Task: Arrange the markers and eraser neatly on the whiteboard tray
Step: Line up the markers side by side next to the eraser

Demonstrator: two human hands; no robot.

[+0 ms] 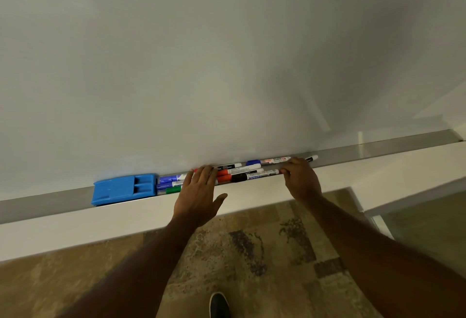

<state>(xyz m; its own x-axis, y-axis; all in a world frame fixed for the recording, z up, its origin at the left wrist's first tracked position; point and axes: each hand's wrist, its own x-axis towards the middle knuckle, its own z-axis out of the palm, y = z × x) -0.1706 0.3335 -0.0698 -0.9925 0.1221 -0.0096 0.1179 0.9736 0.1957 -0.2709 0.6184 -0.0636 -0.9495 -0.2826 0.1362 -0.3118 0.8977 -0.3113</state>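
Tray: a grey metal tray (403, 147) runs along the foot of the whiteboard (201, 52), rising from 9 o'clock at the left edge toward 3 o'clock at the right.
Eraser: a blue eraser (123, 189) lies flat in the tray at about 8 o'clock from the middle of the view, its right end just beside the markers.
Markers: a bunch of markers (237, 172) lies lengthwise in the tray, packed in rows side by side, at 6 o'clock from the middle of the view.
Marker colours: blue caps (166, 180) and a green cap (173, 189) sit at the left end next to the eraser; red caps (223, 173) and a black cap (239, 177) lie between the two hands; another blue cap (253, 162) sits in the back row.
Lone marker end: a white-and-black marker tip (312, 158) sticks out at 3 o'clock from the right hand.
Left hand: the left hand (199, 191) lies palm down with fingers spread and loose, fingertips (204, 169) resting on the left part of the bunch, thumb out toward 3 o'clock; it grips nothing.
Right hand: the right hand (301, 179) is curled over the right end of the bunch, fingers bent onto the marker ends; whether it grips one cannot be told.
Floor: a brown patterned floor (264, 254) and a dark shoe (219, 305) show at 6 o'clock.
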